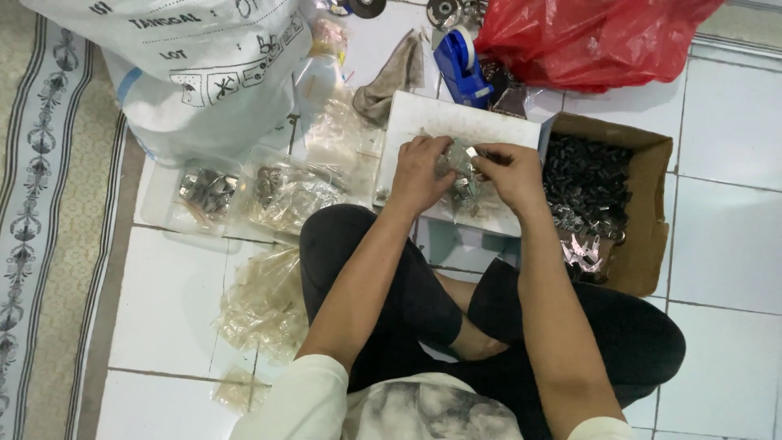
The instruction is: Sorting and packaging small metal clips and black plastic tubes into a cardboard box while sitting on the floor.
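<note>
Plastic bag (461,167) w/ small metal parts gripped by left hand (419,173) & right hand (511,173), fingers curled, over white board (456,122).

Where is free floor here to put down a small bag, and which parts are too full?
Bare tiles lie right of the cardboard box, and more between the rug and the pile of clear bags. It is crowded around both hands, left hand and right hand.

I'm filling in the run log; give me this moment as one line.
left hand and right hand: both holding clear bag of metal parts | over white board | cardboard box at right
</note>
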